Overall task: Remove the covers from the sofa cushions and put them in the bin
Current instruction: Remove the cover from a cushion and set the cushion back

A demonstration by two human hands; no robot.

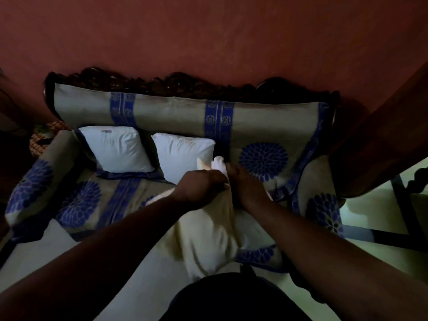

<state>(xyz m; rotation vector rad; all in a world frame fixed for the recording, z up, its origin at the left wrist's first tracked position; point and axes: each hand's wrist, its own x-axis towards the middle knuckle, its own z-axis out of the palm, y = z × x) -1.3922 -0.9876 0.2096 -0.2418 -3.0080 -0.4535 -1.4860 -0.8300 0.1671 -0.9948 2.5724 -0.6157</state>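
Both hands meet at the cream cover's (pixel 203 230) far opening: left hand (pixel 201 188) bunches cloth in curled fingers, right hand (pixel 243 186) grips beside it. Hold the white cushion (pixel 218 164) corner firm and peel the cover nearward.

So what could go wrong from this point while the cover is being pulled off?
1. Both hands, left hand and right hand, bunch the cream cover at one spot; the cushion's white corner may jam or a seam strain.
2. A jerk could topple the bare cushion close behind.
3. No bin is visible, so the cover may be dropped elsewhere.
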